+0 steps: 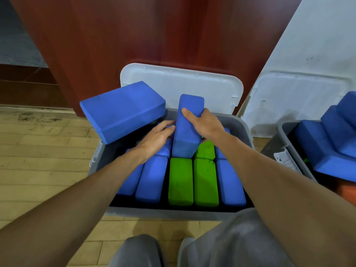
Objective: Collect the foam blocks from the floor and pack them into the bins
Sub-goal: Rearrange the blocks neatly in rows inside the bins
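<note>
1. Floor [38, 151] of pale wood lies at the left, under the gray bin [173, 213].
2. A flat blue block [123, 110] lies tilted over the far left corner of the bin. It seems to rest on the rim and is not yet packed down.
3. The left hand [156, 137] reaches into the bin with the forearm stretched forward. Its fingers are nearly straight and close together, and their tips touch the left side of the upright block [187, 132]. This hand holds nothing.
4. The upright block, also blue, stands on end in the middle of the bin. Its lower end sits among the packed rows, just behind the green blocks [181, 182].
5. The foam is probably light and a little soft, with a matte surface that should not slip. A hold across the narrow sides near the top looks good, and a push on the top end would likely seat the block.
6. The right hand [204, 124] grips the upper part of the upright block. The thumb lies on the near face and the other fingers curl round the right side.
7. A white lid [183, 83] leans behind the bin.
8. At the right, a second bin [289, 143] holds stacked blue blocks [331, 135] that rise above its rim.
</note>
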Demonstrator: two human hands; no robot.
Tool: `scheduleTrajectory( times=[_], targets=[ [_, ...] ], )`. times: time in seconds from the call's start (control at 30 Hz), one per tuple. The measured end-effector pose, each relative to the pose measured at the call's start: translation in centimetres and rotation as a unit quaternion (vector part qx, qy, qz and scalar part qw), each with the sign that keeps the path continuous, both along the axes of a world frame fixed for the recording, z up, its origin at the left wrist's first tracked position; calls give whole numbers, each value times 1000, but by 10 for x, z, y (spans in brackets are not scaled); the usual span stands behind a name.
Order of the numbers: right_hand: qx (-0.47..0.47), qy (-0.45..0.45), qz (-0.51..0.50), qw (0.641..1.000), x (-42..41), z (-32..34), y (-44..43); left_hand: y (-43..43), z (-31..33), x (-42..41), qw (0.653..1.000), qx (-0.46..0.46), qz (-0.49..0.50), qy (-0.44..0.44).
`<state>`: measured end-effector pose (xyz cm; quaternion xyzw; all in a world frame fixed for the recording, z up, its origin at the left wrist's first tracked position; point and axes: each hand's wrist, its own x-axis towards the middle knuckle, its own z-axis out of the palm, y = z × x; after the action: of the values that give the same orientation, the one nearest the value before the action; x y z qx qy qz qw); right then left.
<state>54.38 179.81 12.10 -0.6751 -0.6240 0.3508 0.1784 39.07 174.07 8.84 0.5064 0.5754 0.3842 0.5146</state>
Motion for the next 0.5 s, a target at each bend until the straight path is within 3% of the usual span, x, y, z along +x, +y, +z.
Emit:
scheduleTrajectory(
  times=[0.17, 0.33, 0.5],
  targets=[
    [-27, 23, -35, 999, 1, -13, 18, 24, -6, 11, 1000, -28, 11, 5],
    [59, 47, -80, 994, 3, -44, 20, 37, -21, 23, 995, -41, -9, 93],
    [-8, 120, -37, 992, 11, -46, 28, 35, -30, 10, 987, 60, 11, 147]
  ],
)
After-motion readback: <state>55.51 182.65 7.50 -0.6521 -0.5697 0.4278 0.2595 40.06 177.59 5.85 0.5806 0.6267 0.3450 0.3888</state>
